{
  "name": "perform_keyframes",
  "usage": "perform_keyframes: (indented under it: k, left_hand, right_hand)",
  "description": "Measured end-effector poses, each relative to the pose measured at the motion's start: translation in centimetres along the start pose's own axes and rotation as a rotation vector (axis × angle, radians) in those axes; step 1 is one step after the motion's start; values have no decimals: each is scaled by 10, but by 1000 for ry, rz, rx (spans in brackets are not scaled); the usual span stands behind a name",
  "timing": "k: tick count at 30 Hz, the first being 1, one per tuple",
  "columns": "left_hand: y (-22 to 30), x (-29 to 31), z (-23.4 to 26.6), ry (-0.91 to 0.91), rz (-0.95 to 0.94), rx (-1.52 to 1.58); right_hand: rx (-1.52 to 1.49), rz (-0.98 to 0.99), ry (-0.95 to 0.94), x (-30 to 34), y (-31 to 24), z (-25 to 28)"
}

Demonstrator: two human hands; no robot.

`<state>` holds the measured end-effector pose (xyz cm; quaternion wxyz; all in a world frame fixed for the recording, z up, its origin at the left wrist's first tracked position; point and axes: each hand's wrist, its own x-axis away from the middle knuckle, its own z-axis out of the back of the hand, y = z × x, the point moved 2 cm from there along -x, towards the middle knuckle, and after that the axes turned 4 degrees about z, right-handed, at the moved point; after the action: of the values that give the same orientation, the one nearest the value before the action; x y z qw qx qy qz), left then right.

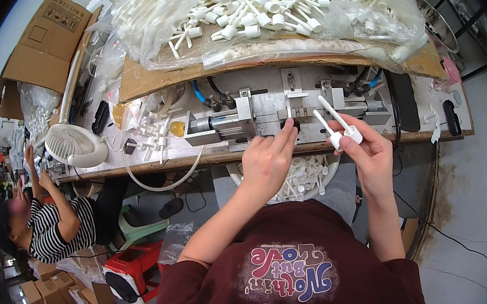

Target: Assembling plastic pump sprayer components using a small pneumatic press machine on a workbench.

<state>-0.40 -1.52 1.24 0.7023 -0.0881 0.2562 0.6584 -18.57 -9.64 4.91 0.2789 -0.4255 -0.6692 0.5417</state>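
My right hand (369,157) pinches two white long-handled plastic scoops (341,138) by their cup ends, handles pointing up and left. To its left, my left hand (267,161) reaches to the metal fixture (268,123) at the middle of the bench, index and middle fingers stretched forward and pressed together. Its fingertips meet the near end of a narrow white piece (290,104) lying in the fixture; whatever is under them is hidden. Metal clamp blocks (219,126) with blue and black hoses flank the fixture on both sides.
Above the fixture, a cardboard sheet (161,79) carries a plastic-covered heap of white scoops (265,10). A basin (329,177) of similar pieces sits below the bench edge. Leftward are a white fan (76,146), a carton (47,33) and another person in a striped shirt (73,225).
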Motion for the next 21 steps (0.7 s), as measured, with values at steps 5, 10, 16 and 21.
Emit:
perform_keyframes:
  k: [5, 10, 16, 21]
  left_hand:
    - [-3, -4, -1, -10, 28, 28]
    - [-1, -6, 5, 32, 93, 201]
    - [15, -8, 26, 99, 216, 713]
    - [11, 1, 29, 81, 262, 612]
  right_hand:
    - [35, 47, -14, 3, 1, -6]
    - [70, 82, 81, 7, 9, -13]
    - [45, 13, 8, 19, 23, -30]
    - [124, 12, 38, 12, 24, -23]
